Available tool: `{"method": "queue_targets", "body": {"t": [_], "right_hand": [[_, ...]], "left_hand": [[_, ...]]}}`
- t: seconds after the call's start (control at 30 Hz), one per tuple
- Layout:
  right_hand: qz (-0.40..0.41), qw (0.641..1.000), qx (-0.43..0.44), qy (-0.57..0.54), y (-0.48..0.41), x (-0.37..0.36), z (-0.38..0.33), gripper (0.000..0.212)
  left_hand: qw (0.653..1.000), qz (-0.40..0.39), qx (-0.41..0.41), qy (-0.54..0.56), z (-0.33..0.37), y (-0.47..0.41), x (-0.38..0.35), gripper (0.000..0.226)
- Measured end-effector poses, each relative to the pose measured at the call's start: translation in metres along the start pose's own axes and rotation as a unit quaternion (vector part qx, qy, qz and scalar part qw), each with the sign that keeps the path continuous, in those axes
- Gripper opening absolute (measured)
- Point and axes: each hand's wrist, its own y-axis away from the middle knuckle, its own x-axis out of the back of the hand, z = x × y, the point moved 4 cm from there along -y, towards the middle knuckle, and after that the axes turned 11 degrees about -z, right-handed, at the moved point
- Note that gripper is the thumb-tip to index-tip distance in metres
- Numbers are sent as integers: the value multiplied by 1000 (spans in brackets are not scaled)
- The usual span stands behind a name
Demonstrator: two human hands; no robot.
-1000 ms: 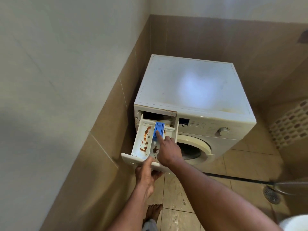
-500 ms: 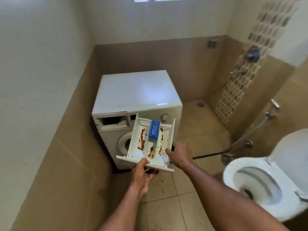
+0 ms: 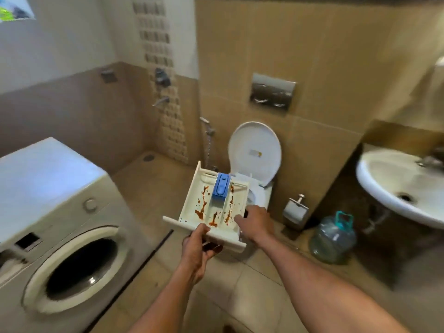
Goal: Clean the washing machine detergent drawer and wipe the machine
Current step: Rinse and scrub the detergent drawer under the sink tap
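Left hand [image 3: 198, 246] grips the detergent drawer [image 3: 189, 213] by its near front panel, thumb on top, fingers curled under. Right hand [image 3: 255, 221] clasps the drawer's right wall. Drawer is fully out of the washing machine [image 3: 60, 188] and held level mid-room, machine well apart at left with its drawer slot [image 3: 27, 240] empty. Brown stains streak the compartments beside the blue insert [image 3: 221, 187]. Removal done. Scrubbing the drawer and wiping the machine both remain, and the sink [image 3: 394, 179] at right looks the likely stop.
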Motion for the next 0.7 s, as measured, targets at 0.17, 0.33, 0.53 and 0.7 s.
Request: {"method": "queue_targets", "body": {"t": [0.17, 0.33, 0.53, 0.7], "right_hand": [[83, 994, -68, -20, 30, 71, 69, 29], [173, 977, -118, -34, 69, 145, 131, 33], [220, 959, -176, -45, 104, 229, 222, 25], [241, 946, -208, -63, 106, 294, 317, 32]], "left_hand": [[993, -98, 34, -62, -21, -4, -88, 26], [974, -160, 81, -136, -53, 4, -183, 35], [941, -243, 129, -196, -106, 8, -301, 42], [926, -262, 169, -211, -166, -15, -398, 49]]}}
